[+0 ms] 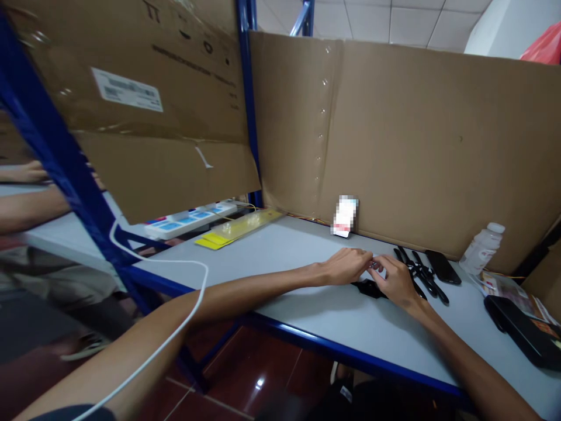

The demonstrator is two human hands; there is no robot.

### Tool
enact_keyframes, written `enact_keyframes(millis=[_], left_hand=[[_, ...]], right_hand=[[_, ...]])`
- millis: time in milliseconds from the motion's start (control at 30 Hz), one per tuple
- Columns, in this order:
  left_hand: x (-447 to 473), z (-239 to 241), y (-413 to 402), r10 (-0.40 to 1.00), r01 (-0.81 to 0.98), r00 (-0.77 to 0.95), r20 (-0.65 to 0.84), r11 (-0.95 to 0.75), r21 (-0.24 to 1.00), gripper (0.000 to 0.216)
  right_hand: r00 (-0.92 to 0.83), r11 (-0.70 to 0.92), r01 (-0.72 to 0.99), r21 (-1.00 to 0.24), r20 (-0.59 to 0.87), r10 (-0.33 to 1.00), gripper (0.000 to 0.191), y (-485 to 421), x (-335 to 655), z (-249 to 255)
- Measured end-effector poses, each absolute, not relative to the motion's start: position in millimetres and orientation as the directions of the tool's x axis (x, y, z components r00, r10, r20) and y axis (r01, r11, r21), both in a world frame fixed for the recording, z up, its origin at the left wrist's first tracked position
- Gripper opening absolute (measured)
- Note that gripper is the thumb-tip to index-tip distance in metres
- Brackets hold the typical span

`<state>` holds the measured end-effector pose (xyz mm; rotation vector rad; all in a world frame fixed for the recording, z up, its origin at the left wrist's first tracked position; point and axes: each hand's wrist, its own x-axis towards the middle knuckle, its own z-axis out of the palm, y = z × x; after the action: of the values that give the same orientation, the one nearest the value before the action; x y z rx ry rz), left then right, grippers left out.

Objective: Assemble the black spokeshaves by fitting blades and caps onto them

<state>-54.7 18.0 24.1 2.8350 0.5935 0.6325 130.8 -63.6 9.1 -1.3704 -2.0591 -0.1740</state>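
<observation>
My left hand [348, 266] and my right hand [395, 282] meet above the grey tabletop [280, 251], fingertips pinched together. Between them shows a small shiny bit [373, 264], too small to name; the left fingers hide part of it. A black object [370, 288] lies on the table just under both hands, partly covered by them. Several slim black pieces [423, 275] lie in a loose group to the right of my right hand. Beside that group rests a dark phone [442, 267], lying flat.
A lit phone [345, 216] leans against the cardboard wall [416, 134]. At right stand a clear bottle [482, 250] and a black case [523, 330]. Yellow strips [236, 230] and a power strip [188, 220] lie left. A white cable [199, 292] crosses my left arm. Another person's arm [35, 202] shows far left.
</observation>
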Motion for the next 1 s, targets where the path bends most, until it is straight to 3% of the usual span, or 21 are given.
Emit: enact_keyframes(millis=[167, 333, 433, 700, 1000], left_hand=[[-64.3, 24.9, 20.9, 0.317, 0.246, 0.875, 0.366, -0.942, 0.228, 0.023], [-81.2, 12.1, 23.2, 0.174, 0.105, 0.939, 0.297, -0.967, 0.234, 0.041], [-81.0, 3.8, 22.2, 0.155, 0.083, 0.94, 0.303, -0.968, 0.237, 0.035], [-75.3, -5.6, 23.6, 0.162, 0.069, 0.93, 0.33, -0.958, 0.277, 0.028], [-71.5, -8.4, 27.7, 0.189, 0.073, 0.924, 0.334, -0.941, 0.331, 0.023]], right_hand=[[-0.186, 0.392, 0.858, -0.333, 0.51, 0.84, 0.023, -59.2, 140.7, 11.5], [-0.209, 0.358, 0.828, -0.432, 0.354, 0.911, 0.025, -59.9, 153.0, 14.9], [-0.244, 0.361, 0.815, -0.453, 0.297, 0.923, 0.025, -61.8, 154.9, 14.7], [-0.291, 0.404, 0.816, -0.414, 0.31, 0.905, 0.026, -64.9, 146.2, 8.7], [-0.36, 0.473, 0.84, -0.267, 0.378, 0.853, 0.022, -66.8, 138.9, 6.4]])
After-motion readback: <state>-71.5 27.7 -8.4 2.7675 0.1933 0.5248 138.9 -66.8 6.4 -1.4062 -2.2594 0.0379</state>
